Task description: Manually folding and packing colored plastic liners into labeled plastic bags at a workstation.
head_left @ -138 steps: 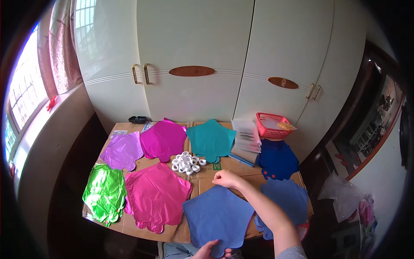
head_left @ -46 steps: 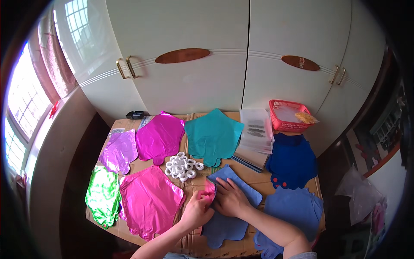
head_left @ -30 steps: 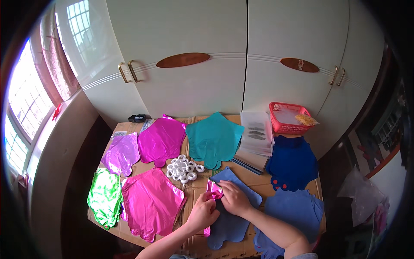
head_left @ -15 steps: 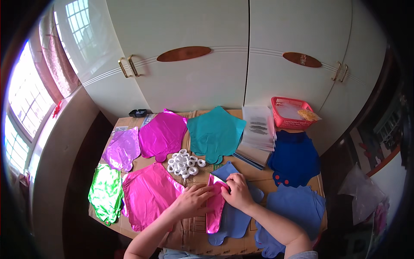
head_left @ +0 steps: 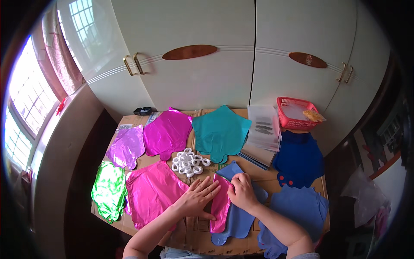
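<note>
My left hand [head_left: 199,197] lies flat with its fingers spread, pressing on a pink foil balloon [head_left: 221,206] that is folded into a narrow strip. My right hand [head_left: 243,192] is closed, with curled fingers at the strip's upper right edge; its fingertips are partly hidden. Beneath the strip lies a flat blue balloon [head_left: 239,220], its tip showing above the right hand. A larger flat pink foil balloon [head_left: 155,194] lies beside my left forearm. Just beyond my hands sits a heap of small white rings [head_left: 187,163].
Flat balloons in green [head_left: 108,190], lilac [head_left: 126,149], magenta [head_left: 168,134], teal [head_left: 222,131], dark blue [head_left: 299,159] and blue [head_left: 297,216] surround the work on a cardboard-covered table [head_left: 189,241]. Clear plastic bags [head_left: 263,125] and a red basket [head_left: 296,118] stand at the back right.
My left hand has flattened and spread over the strip, where its fingers were bent before. The right hand has slid slightly down the strip's edge. The whole view has shifted a little.
</note>
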The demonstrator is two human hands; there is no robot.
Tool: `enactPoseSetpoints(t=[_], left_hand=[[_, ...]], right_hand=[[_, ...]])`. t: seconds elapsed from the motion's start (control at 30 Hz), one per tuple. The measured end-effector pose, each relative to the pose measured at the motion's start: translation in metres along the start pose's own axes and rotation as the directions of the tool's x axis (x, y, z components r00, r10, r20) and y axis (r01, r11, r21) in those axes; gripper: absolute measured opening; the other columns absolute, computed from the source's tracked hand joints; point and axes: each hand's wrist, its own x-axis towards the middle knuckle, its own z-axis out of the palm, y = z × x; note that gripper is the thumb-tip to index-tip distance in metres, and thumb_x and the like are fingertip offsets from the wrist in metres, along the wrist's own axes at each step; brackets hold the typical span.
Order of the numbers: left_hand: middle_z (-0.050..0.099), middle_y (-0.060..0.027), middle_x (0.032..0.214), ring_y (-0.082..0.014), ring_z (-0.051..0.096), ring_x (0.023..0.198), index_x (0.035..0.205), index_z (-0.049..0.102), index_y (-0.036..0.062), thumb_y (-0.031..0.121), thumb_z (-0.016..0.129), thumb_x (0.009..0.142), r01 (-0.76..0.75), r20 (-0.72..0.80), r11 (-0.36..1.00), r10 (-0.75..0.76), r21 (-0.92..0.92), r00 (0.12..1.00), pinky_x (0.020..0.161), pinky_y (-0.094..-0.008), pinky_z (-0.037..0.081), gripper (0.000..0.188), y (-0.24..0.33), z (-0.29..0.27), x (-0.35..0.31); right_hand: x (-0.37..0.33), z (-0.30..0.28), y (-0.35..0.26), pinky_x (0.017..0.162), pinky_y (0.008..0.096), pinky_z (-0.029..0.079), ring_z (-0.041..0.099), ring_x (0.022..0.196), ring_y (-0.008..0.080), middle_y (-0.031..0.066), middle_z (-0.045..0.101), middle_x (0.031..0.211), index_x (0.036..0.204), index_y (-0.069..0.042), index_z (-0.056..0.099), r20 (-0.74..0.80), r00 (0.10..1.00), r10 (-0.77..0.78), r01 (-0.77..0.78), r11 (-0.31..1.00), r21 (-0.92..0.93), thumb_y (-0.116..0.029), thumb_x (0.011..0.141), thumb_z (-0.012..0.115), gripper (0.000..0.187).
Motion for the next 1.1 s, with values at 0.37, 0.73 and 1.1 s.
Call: enactPoseSetpoints(t=[0.37, 0.73, 1.1], left_hand=[[0.027, -0.0157, 0.153, -0.0383, 0.017, 0.143, 0.148, 0.027, 0.0072, 0.075, 0.062, 0.066, -0.009, 0.027, 1.0, 0.009, 0.016, 1.0, 0.114, -0.0536, 0.014, 0.112, -0.001, 0.005, 0.001], [0.028, -0.0131, 0.153, -0.0349, 0.017, 0.144, 0.148, 0.027, 0.0074, 0.074, 0.062, 0.066, 0.003, 0.042, 0.998, -0.006, 0.062, 0.999, 0.114, -0.0555, 0.015, 0.112, -0.001, 0.005, -0.001], [0.03, -0.0078, 0.153, -0.0308, 0.016, 0.145, 0.148, 0.028, 0.0093, 0.069, 0.052, 0.08, -0.005, 0.09, 0.992, -0.007, 0.124, 0.996, 0.117, -0.0492, 0.01, 0.094, -0.009, -0.005, 0.007]], right_hand=[[-0.001, 0.0, -0.002, 0.085, 0.0441, 0.043, 0.049, 0.096, 0.0355, 0.0168, 0.05, 0.099, 0.08, 0.001, 0.053, 0.016, 1.0, 0.013, -0.013, 1.0, -0.011, -0.001, 0.074, 0.061, 0.01], [-0.006, -0.023, -0.061, 0.087, 0.0419, 0.044, 0.053, 0.103, 0.0301, 0.014, 0.054, 0.103, 0.089, -0.004, 0.055, 0.393, 0.916, -0.084, 0.197, 0.946, -0.257, -0.016, 0.075, 0.068, 0.023], [-0.05, -0.033, -0.094, 0.104, 0.0458, 0.037, 0.047, 0.124, 0.0292, 0.0153, 0.054, 0.126, 0.116, -0.001, 0.057, 0.53, 0.848, -0.004, 0.227, 0.906, -0.357, -0.045, 0.075, 0.069, 0.061]])
